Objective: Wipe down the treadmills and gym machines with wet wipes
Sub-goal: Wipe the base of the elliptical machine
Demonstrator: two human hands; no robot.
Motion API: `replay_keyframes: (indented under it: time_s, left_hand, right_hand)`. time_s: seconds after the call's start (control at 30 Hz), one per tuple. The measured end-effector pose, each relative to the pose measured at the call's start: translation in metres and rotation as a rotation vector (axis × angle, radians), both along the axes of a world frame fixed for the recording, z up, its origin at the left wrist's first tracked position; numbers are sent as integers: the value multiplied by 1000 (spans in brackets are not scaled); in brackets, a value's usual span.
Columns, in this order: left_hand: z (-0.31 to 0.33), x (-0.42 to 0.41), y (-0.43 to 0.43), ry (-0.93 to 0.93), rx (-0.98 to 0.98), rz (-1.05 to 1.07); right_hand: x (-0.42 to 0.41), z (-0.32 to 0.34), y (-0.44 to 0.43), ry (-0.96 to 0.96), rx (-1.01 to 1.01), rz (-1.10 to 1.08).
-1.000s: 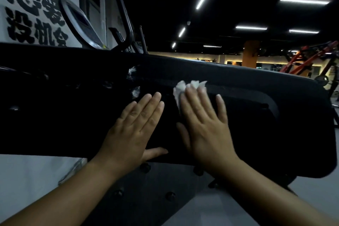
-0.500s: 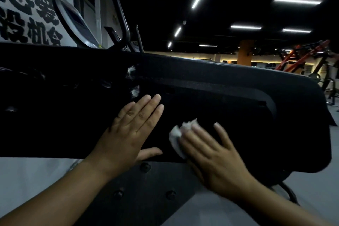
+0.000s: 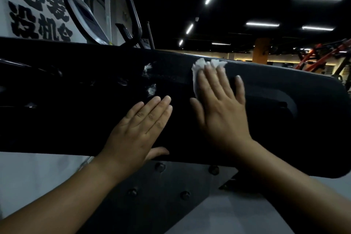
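Observation:
A wide black padded panel [image 3: 284, 129] of a gym machine fills the middle of the head view. My right hand [image 3: 222, 112] lies flat on its upper part and presses a crumpled white wet wipe [image 3: 201, 68] against the pad near the top edge; the wipe sticks out beyond my fingertips. My left hand [image 3: 136, 133] rests flat and empty on the pad to the left, fingers together. Two whitish scuffed patches [image 3: 149, 78] show on the pad above my left fingertips.
A grey bolted metal bracket [image 3: 152, 192] carries the pad from below. Behind the pad stand a tilted console [image 3: 85, 17] and black handlebars [image 3: 133, 15] of a cardio machine against a lettered white wall. Orange machines [image 3: 322, 55] stand far right.
My right hand slid the wipe down toward the pad's lower edge, then back up to the top edge. My left hand stayed in place.

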State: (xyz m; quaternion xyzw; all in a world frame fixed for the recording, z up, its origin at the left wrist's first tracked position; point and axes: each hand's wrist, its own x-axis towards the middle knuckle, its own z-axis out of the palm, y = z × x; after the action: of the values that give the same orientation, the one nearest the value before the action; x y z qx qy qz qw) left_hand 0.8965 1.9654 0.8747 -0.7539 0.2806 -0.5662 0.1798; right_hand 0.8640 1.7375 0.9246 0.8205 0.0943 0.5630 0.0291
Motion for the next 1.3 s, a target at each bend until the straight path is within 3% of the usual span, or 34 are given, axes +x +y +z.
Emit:
replay_keyframes:
  time_s: [0.17, 0.37, 0.53, 0.7, 0.9, 1.03, 1.1, 1.23, 1.3]
  left_hand:
    - [3, -8, 11, -17, 23, 41]
    - [4, 0, 28, 95, -191, 3]
    - [2, 1, 29, 93, -188, 4]
    - [8, -8, 29, 110, -181, 9]
    - [22, -5, 53, 174, -230, 49]
    - [20, -4, 52, 178, -230, 35]
    - [21, -4, 55, 174, -223, 23]
    - [21, -5, 64, 154, -188, 4]
    - [22, -5, 66, 152, -179, 6]
  right_hand:
    - [-6, -25, -3, 41, -289, 12]
    - [6, 11, 26, 41, -37, 5]
    - [-1, -17, 17, 45, -295, 24]
    - [9, 21, 44, 39, -78, 4]
    - [2, -9, 28, 40, -390, 20]
    - [14, 33, 49, 33, -138, 5]
    - [16, 32, 73, 42, -113, 40]
    - [3, -3, 54, 86, -376, 64]
    - [1, 4, 38, 63, -392, 19]
